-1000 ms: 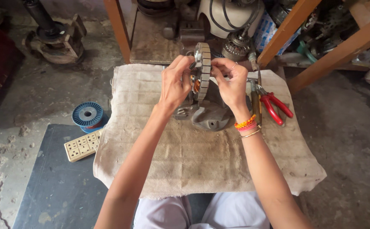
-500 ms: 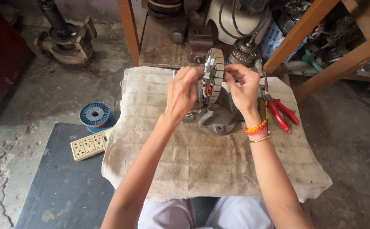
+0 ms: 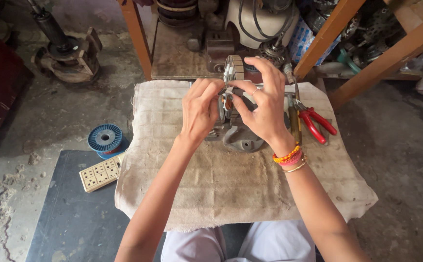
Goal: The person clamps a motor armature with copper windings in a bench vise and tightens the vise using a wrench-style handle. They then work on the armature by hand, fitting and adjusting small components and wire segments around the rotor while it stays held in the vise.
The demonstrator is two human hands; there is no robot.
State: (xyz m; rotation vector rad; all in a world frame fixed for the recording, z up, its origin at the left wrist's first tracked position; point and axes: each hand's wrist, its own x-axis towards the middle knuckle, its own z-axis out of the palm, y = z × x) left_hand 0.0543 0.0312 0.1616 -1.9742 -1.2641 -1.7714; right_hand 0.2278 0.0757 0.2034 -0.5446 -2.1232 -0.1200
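Floor: bare grey concrete, cracked at lower left of frame. Dark mat at lower left, under the cloth's edge.

Cloth: coarse beige sacking spread flat, centre of frame, serving as the work surface. Its lower half is bare.

Shelf frame: orange wooden legs across the top and upper right, packed with motor parts and cables too jumbled to sort.

Old motor, upper left, upright on the floor, well apart from the work.

Housing: grey cast metal piece lying on the cloth, centre, just below the hands. Separate from the stator, so the unit is apart, not assembled.

Stator: ring of stacked laminations, held on edge above the housing, upper centre. A little copper shows inside between the hands; how much winding is on it cannot be told.

Left hand: grip pinched on the stator's left side, fingertips pressed at the inner edge.

Right hand: fingers curled over the top and right of the stator, holding it; bangles at the wrist.

Pliers: red handles, lying on the cloth right of centre, untouched. Beside them a screwdriver.

Wire spool: blue, left of the cloth, on the floor. Socket strip just below it.

Judgement: mid-job, hand work on the stator underway; refitting to the housing looks undone.
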